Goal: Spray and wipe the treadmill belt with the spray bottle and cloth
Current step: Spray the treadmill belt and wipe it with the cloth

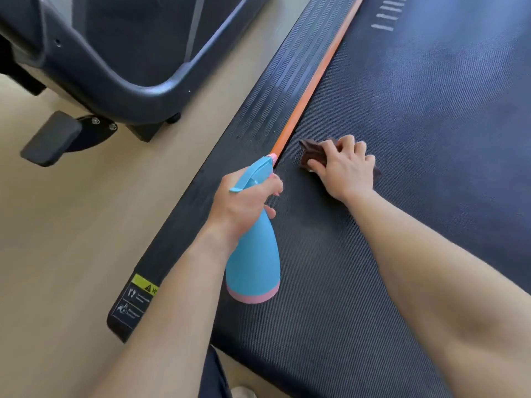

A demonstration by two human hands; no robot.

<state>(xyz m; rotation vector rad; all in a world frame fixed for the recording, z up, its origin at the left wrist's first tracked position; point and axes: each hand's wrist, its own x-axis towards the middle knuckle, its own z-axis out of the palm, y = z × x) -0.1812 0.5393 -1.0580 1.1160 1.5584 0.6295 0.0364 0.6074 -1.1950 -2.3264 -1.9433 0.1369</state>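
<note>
The dark textured treadmill belt (416, 139) runs from the near edge to the far right. My left hand (244, 205) grips the neck of a blue spray bottle (254, 262) with a pink base, its nozzle pointing toward the belt's left edge. My right hand (344, 168) presses a crumpled brown cloth (311, 152) flat on the belt, close to the orange strip (313, 81). Most of the cloth is hidden under my palm.
A ribbed black side rail (258, 116) with a yellow warning label (143, 285) borders the belt on the left. Beyond it lies a beige floor (71, 225). Another dark exercise machine (115, 67) stands at the upper left, with a black pedal (51, 139) jutting out.
</note>
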